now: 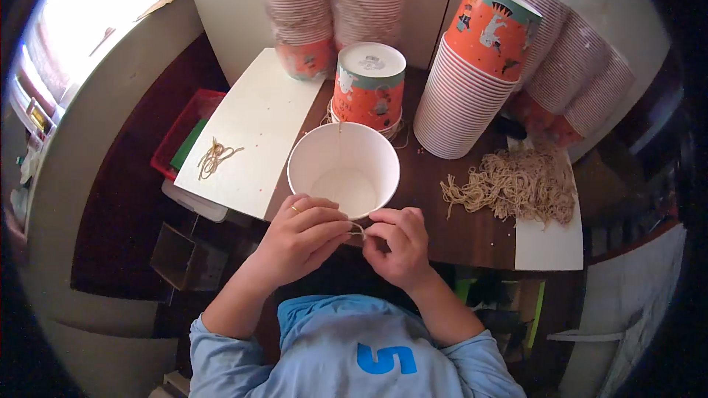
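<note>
A white paper bucket point(313, 158), its open mouth facing up, stands at the table's near edge in front of me. Just below its near rim, a short beige cord point(357, 229) is pinched between my two hands. My left hand point(306, 234) has its fingers closed on one side of the cord, against the bucket. My right hand point(399, 245) grips the cord's other side between thumb and fingers. Another bit of cord hangs at the bucket's far rim. Right behind it, an orange and green printed bucket point(369, 99) sits upside down, with loose cord around its base.
A tangled heap of beige cords point(516, 186) lies to the right, partly on a white board point(547, 247). A tall leaning bucket stack point(463, 96) rises behind it. Wrapped stacks point(296, 0) stand at the back. Several cords point(215, 160) lie on the left white board point(254, 125).
</note>
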`<state>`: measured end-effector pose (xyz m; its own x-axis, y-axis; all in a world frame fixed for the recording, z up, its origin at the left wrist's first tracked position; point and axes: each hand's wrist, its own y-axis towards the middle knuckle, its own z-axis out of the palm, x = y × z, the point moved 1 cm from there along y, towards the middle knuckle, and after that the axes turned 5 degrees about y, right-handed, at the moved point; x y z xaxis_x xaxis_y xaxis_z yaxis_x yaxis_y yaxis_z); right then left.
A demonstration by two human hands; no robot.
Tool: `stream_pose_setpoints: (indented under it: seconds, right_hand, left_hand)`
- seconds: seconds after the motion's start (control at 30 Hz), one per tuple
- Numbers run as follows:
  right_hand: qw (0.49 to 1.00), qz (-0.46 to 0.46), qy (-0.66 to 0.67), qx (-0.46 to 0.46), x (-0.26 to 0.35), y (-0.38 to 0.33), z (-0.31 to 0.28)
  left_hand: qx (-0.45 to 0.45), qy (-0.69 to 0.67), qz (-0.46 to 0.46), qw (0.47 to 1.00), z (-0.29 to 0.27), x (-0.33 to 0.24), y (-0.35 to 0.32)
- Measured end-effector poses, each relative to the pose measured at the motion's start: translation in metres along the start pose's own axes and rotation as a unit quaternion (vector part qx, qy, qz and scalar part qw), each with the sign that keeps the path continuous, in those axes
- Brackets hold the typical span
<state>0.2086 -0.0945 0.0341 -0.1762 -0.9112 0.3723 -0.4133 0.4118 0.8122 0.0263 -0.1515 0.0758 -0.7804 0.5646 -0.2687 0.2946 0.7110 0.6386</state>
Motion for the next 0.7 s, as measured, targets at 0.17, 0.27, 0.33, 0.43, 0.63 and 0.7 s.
stream_pose_setpoints:
  seconds: [0.17,0.27,0.33,0.43,0.63,0.7]
  right_hand:
    - [0.999,0.013,0.039,-0.003,0.013,0.008,0.006]
    - [0.997,0.014,0.076,0.001,0.016,0.007,0.013]
    - [0.994,0.01,0.111,0.002,0.017,0.006,0.015]
    - [0.999,0.003,0.044,0.004,0.022,0.015,0.009]
    - [0.993,0.012,-0.02,0.112,0.02,0.024,0.002]
    - [0.991,-0.007,-0.031,0.128,0.019,0.025,0.001]
  left_hand:
    - [0.004,-0.143,-0.054,0.988,0.0,-0.002,-0.004]
    - [0.006,-0.214,-0.1,0.972,0.0,-0.004,-0.005]
    - [-0.013,-0.285,-0.122,0.951,0.001,-0.002,-0.006]
    - [-0.04,-0.402,-0.157,0.901,0.002,0.002,-0.011]
    - [-0.136,-0.614,-0.148,0.763,0.009,0.001,-0.005]
    - [-0.147,-0.664,-0.163,0.715,0.014,0.006,-0.006]
